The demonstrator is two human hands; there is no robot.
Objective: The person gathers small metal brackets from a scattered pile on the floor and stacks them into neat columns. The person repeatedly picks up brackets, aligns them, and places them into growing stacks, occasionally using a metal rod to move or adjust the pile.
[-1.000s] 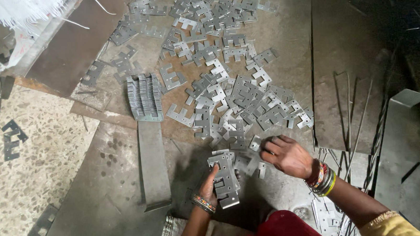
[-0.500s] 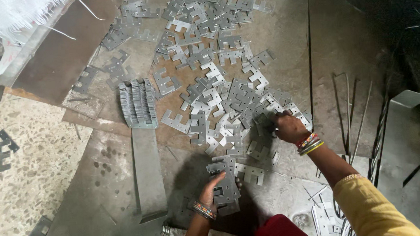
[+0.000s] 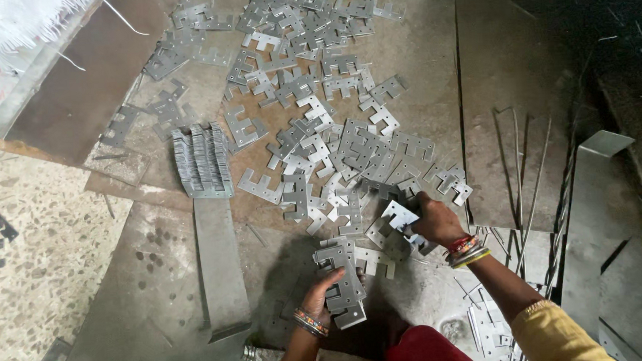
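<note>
The left hand (image 3: 321, 294) clasps a small stack of flat grey notched metal plates (image 3: 343, 278). Just beside it, the right hand (image 3: 434, 222) pinches a single grey notched metal plate (image 3: 398, 217) at the near edge of a scattered heap of like plates (image 3: 317, 107). A neat upright row of stacked plates (image 3: 201, 159) stands on a long grey metal strip (image 3: 221, 266) to the left.

Loose plates (image 3: 333, 128) lie scattered beyond both hands, the stacked row (image 3: 201, 160) at their left.
</note>
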